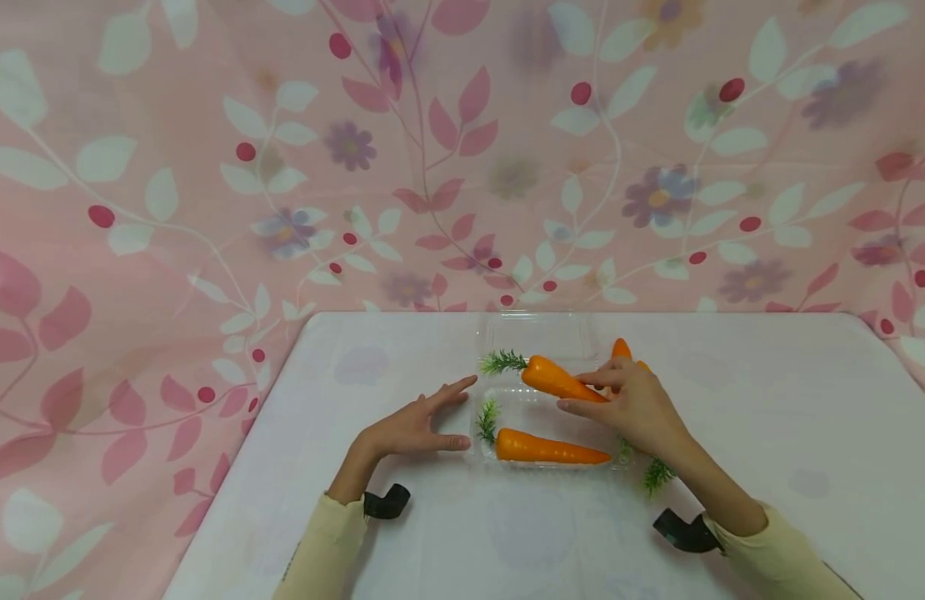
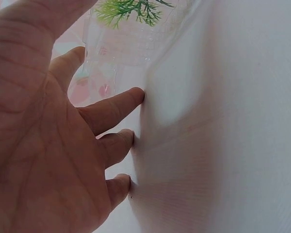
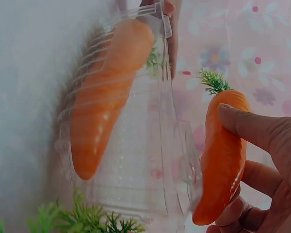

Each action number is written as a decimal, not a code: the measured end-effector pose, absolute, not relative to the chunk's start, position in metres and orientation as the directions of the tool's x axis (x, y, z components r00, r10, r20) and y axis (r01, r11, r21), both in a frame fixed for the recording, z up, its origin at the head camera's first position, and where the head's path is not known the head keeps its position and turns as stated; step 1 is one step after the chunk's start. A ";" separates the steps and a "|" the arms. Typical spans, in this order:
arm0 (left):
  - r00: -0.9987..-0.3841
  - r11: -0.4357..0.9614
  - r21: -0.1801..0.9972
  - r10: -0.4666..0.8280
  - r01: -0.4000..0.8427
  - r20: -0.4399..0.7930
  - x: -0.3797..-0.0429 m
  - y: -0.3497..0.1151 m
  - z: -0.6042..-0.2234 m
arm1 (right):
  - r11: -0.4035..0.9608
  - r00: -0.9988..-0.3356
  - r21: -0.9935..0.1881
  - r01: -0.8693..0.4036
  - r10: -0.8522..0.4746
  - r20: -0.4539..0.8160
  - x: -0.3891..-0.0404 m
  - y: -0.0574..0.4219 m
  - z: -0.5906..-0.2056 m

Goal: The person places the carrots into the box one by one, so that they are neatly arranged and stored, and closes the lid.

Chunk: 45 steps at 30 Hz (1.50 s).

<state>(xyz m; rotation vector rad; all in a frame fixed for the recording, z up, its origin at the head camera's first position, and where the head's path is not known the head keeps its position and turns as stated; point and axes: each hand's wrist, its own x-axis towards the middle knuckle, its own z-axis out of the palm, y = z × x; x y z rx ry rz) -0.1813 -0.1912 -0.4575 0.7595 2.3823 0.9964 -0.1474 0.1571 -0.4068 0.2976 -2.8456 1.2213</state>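
Note:
My right hand (image 1: 646, 408) pinches a toy carrot (image 1: 556, 381) between thumb and fingers, its green leafy top pointing left, above the clear plastic box (image 1: 541, 408). In the right wrist view the held carrot (image 3: 223, 155) tilts beside the box's see-through wall. A second carrot (image 1: 548, 447) lies inside the box along the near side, tip to the right, its leaves at the left end. My left hand (image 1: 410, 427) is at the box's left side, fingers spread and holding nothing; in the left wrist view its fingertips rest on the white tabletop.
The box's clear lid (image 1: 537, 333) stands open at the back. To the right, partly behind my right hand, are more carrots (image 1: 621, 348), with green leaves (image 1: 659, 477) showing near the wrist. A pink floral cloth (image 1: 462, 167) hangs behind the white table (image 1: 800, 417).

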 end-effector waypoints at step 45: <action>-0.758 0.600 0.746 0.620 0.289 -0.205 -0.180 -0.190 -0.455 | 0.845 -0.961 -0.460 -0.273 -0.220 0.165 -0.143 0.135 -0.434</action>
